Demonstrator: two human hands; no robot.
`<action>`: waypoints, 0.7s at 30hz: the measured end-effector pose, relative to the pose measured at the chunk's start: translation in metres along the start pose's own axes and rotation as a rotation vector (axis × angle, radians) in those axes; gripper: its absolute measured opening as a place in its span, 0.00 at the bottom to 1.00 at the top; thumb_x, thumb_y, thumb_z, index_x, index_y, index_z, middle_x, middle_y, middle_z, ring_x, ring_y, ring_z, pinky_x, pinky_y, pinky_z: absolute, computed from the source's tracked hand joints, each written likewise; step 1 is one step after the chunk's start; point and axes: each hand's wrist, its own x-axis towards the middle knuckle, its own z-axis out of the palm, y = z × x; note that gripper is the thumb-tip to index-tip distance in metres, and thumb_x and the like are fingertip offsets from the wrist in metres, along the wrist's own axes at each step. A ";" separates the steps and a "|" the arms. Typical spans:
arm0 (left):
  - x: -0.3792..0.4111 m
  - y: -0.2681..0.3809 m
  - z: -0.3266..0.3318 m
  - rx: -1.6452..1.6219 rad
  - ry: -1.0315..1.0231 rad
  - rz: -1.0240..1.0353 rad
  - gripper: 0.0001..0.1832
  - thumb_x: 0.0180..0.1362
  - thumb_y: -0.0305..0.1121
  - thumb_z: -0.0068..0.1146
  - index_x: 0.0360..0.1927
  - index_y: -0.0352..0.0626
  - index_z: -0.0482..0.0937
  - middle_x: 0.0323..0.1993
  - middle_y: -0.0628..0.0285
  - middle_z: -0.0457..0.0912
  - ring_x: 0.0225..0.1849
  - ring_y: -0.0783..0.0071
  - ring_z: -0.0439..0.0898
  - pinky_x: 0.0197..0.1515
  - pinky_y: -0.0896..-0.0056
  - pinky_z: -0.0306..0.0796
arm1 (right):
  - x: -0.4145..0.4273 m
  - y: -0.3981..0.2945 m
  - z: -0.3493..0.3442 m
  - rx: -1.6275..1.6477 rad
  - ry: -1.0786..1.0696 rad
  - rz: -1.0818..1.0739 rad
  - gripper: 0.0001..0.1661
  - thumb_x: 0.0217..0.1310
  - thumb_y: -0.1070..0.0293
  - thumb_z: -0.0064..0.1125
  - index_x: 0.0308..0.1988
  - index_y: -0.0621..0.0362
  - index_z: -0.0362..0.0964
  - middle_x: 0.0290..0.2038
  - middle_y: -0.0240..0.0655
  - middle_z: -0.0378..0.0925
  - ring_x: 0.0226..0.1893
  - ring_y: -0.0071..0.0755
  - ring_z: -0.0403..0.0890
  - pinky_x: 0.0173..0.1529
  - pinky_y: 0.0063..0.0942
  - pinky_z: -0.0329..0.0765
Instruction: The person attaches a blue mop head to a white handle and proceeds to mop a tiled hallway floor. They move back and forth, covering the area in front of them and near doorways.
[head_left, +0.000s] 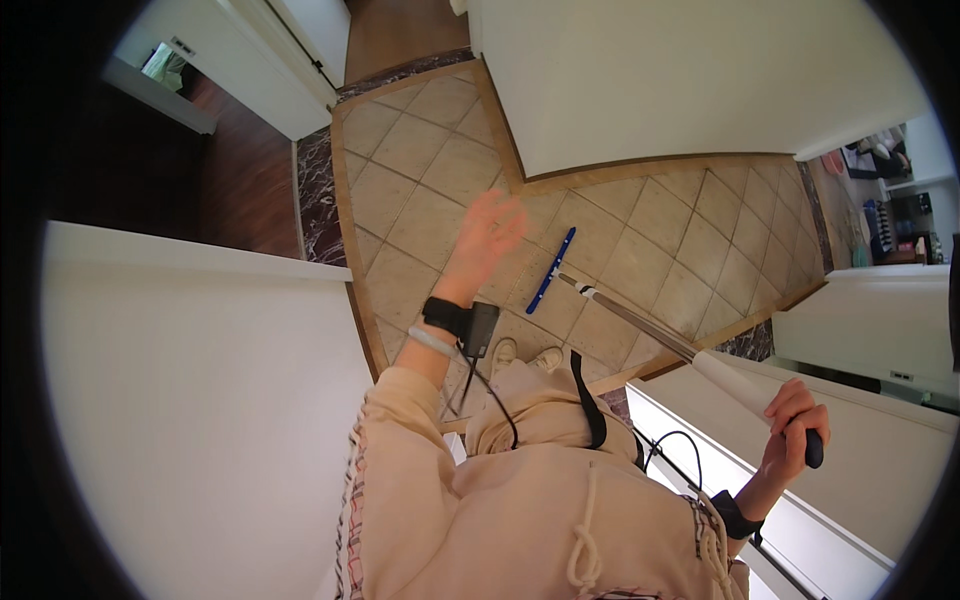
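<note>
My right hand (796, 427) is closed around the upper end of a long pole (645, 322) with a white sleeve and a dark end cap. The pole slants down to a narrow blue floor-tool head (541, 291), which lies on the beige tiled floor (420, 157) in front of my shoes (504, 352). My left hand (491, 229), somewhat blurred, reaches out over the tiles to the left of the blue head. Its fingers are spread and hold nothing. A black strap with a small dark device (480, 330) and a cable is on my left wrist.
A white wall corner (525, 169) juts out ahead. At the left are a white wall (195, 375) and a doorway to a dark wood floor (247, 187). White door panels (832, 450) stand close at the right. Beyond, another room holds various items (885, 225).
</note>
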 end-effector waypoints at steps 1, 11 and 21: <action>-0.001 0.012 -0.004 -0.501 0.120 0.010 0.27 0.73 0.53 0.45 0.66 0.48 0.65 0.67 0.50 0.69 0.66 0.57 0.70 0.67 0.52 0.67 | 0.004 0.001 0.006 0.021 -0.006 -0.015 0.16 0.64 0.64 0.57 0.25 0.54 0.61 0.19 0.33 0.69 0.22 0.30 0.69 0.37 0.35 0.62; -0.025 0.080 -0.018 0.335 -0.035 0.110 0.33 0.73 0.56 0.43 0.71 0.44 0.58 0.68 0.52 0.69 0.67 0.59 0.69 0.68 0.56 0.65 | 0.045 0.000 0.076 0.267 -0.037 -0.061 0.11 0.59 0.80 0.51 0.25 0.57 0.60 0.20 0.35 0.69 0.19 0.29 0.68 0.32 0.33 0.70; -0.085 0.119 0.040 -0.592 -0.276 0.056 0.42 0.68 0.68 0.34 0.75 0.48 0.54 0.76 0.48 0.55 0.75 0.53 0.58 0.75 0.55 0.56 | 0.044 -0.008 0.101 0.328 -0.060 0.002 0.10 0.60 0.80 0.56 0.27 0.60 0.64 0.22 0.36 0.72 0.22 0.27 0.70 0.30 0.28 0.70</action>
